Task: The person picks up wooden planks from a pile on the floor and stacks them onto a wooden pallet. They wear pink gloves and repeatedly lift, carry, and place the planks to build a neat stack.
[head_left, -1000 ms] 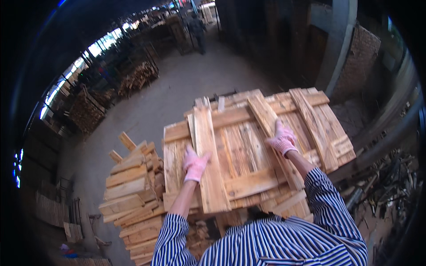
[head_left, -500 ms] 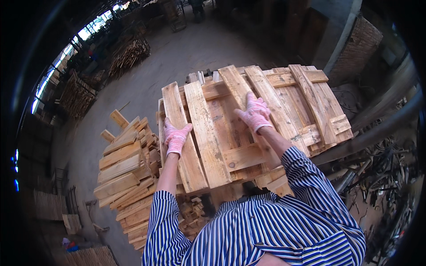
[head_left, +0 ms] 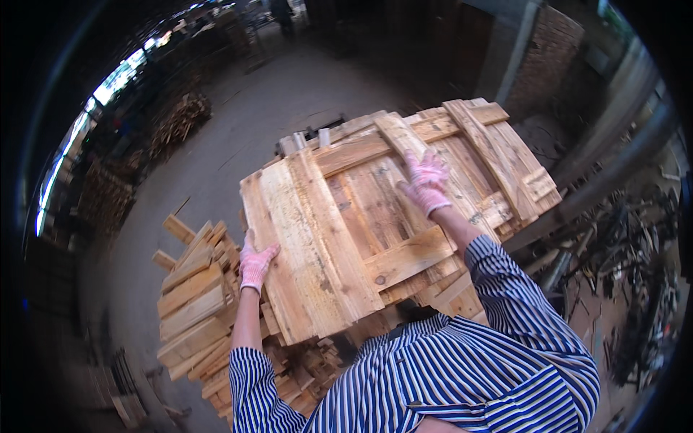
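Note:
Both my hands wear pink-and-white knit gloves. My left hand (head_left: 258,261) is against the outer left edge of a wooden board (head_left: 278,252), fingers stretched along its side and thumb over the top. Two more boards lie beside it, a blotchy middle one (head_left: 297,242) and a right one (head_left: 336,231), with their long sides together. Farther right, my right hand (head_left: 427,182) straddles another loose board (head_left: 395,132), thumb at its left side and fingers over it. The boards rest across a wooden panel frame (head_left: 408,258), whose slats show between them.
A stack of cut boards (head_left: 191,303) stands at lower left. One more plank (head_left: 487,159) crosses the frame's right part. Dark metal scraps (head_left: 621,252) and a thick pipe (head_left: 599,195) are on the right. A wood-stick pile (head_left: 180,123) sits on the far floor.
The board under my right hand has moved left against the two left boards, closing the gaps. My right hand is now on the neighbouring board. My left hand has slid to the outer edge.

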`<state>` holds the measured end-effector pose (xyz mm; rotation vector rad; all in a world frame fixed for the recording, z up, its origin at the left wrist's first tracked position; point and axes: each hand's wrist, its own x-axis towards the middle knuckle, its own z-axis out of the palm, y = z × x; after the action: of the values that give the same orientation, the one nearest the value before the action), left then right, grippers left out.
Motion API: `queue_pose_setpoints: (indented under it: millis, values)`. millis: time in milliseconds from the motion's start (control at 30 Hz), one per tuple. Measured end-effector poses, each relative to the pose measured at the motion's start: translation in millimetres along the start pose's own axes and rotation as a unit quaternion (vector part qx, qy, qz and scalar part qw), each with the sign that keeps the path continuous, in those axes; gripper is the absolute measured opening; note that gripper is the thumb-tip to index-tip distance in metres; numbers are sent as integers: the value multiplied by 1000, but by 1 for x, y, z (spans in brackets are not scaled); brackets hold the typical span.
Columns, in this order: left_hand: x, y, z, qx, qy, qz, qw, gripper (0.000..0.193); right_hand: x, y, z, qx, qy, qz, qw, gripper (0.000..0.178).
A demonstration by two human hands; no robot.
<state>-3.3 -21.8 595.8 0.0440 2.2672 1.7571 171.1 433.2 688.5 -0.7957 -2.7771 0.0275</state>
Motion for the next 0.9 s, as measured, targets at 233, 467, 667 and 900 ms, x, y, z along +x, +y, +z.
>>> queue_pose_setpoints:
  millis: [233,467,667,900]
  values:
    - [-23,28,12,-5,-16,-5,1000,94,-9,-19,-38,101,-139,92,981,72]
    - [-35,34,3,158,14,62,985,96,-49,-110,5,314,-250,-35,915,82]
    - [-25,27,1,83,-22,11,996,95,30,79,5,117,-37,38,992,77]
    - [-33,35,4,94,-23,14,995,93,59,233,-30,74,-171,195,963,87]
